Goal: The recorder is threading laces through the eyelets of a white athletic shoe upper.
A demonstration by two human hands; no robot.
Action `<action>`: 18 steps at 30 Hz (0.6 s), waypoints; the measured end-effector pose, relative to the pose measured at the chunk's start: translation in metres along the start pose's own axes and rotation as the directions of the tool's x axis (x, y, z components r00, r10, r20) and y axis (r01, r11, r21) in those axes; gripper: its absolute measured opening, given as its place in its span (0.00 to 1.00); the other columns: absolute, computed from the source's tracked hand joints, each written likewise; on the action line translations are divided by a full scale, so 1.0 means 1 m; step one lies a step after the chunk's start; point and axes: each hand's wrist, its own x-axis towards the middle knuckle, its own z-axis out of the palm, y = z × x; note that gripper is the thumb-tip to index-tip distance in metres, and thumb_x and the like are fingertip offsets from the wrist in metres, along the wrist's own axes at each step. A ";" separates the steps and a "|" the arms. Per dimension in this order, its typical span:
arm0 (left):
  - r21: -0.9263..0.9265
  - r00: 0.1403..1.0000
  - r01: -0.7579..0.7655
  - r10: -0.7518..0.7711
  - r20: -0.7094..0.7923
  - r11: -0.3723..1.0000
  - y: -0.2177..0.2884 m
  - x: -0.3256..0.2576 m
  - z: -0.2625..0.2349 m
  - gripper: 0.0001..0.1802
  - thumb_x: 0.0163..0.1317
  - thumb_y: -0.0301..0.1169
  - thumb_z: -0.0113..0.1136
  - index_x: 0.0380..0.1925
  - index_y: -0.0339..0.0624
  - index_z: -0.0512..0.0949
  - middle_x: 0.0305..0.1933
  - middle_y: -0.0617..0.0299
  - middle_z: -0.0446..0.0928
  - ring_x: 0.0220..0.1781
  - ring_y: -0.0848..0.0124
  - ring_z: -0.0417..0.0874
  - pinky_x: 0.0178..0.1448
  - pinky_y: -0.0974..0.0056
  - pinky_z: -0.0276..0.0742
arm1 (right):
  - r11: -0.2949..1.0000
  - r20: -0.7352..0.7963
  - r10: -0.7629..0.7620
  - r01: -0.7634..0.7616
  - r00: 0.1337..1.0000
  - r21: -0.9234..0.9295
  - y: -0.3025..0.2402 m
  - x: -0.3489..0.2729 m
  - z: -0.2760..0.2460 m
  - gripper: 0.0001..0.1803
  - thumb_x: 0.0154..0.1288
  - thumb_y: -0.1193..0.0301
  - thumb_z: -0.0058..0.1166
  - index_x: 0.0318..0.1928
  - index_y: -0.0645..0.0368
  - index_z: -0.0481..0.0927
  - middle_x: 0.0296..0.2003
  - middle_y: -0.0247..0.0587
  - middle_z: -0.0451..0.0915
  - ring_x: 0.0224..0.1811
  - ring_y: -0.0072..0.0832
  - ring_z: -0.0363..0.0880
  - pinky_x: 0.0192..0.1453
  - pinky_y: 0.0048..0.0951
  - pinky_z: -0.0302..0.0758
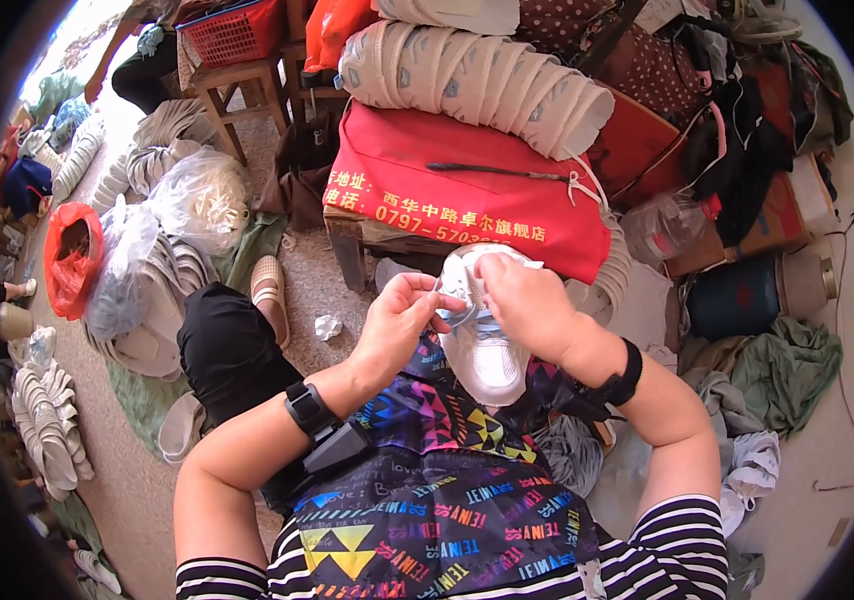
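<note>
Just off the near edge of the red-draped wooden table, my left hand pinches a thin blue-grey fabric lace, my right hand curling, grip hidden, over a white mesh-toed sneaker, best kept steady.

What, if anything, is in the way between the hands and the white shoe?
Nothing visible is in the way. The left hand seems to pinch the pale blue lace, and the right hand is right over the white shoe.
</note>
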 end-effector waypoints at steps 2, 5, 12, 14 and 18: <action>-0.012 0.998 -0.059 0.059 0.021 0.998 -0.007 0.003 -0.003 0.09 0.72 0.32 0.49 0.47 0.41 0.68 0.47 0.54 0.82 0.36 0.77 0.79 0.41 0.72 0.76 | 0.970 0.079 -0.098 0.112 0.992 -0.216 -0.006 -0.001 0.004 0.11 0.57 0.75 0.53 0.41 0.62 0.71 0.34 0.46 0.78 0.34 0.40 0.83 0.32 0.36 0.81; 0.066 1.000 -0.018 0.016 0.026 0.998 -0.004 0.001 -0.001 0.08 0.72 0.32 0.50 0.46 0.41 0.70 0.46 0.57 0.82 0.36 0.79 0.77 0.39 0.76 0.74 | 0.956 0.116 -0.084 0.113 0.990 -0.271 -0.010 -0.002 0.005 0.12 0.56 0.75 0.53 0.41 0.64 0.71 0.34 0.48 0.77 0.35 0.39 0.84 0.31 0.33 0.81; 0.249 0.999 -0.051 0.051 0.007 0.967 -0.006 -0.009 -0.005 0.08 0.70 0.30 0.55 0.44 0.39 0.75 0.38 0.69 0.79 0.36 0.84 0.74 0.38 0.78 0.72 | 0.778 -0.014 0.290 -0.227 0.957 0.586 0.015 0.004 0.012 0.10 0.61 0.75 0.51 0.43 0.64 0.71 0.38 0.51 0.78 0.42 0.45 0.80 0.46 0.41 0.75; 0.252 0.994 -0.105 0.104 0.020 0.962 -0.017 -0.006 -0.010 0.07 0.67 0.28 0.59 0.42 0.38 0.77 0.36 0.71 0.77 0.36 0.85 0.75 0.36 0.78 0.71 | 0.797 -0.013 0.272 -0.218 0.962 0.564 0.011 0.001 0.011 0.11 0.60 0.75 0.52 0.43 0.61 0.71 0.37 0.50 0.77 0.41 0.47 0.79 0.45 0.41 0.76; 0.330 0.992 -0.124 0.126 0.017 0.936 -0.014 -0.006 -0.006 0.06 0.64 0.26 0.61 0.40 0.36 0.78 0.37 0.70 0.78 0.37 0.85 0.75 0.37 0.77 0.72 | 0.990 -0.009 0.023 -0.022 1.000 0.137 0.005 -0.007 0.007 0.11 0.57 0.78 0.53 0.42 0.58 0.72 0.37 0.48 0.75 0.38 0.45 0.79 0.40 0.41 0.76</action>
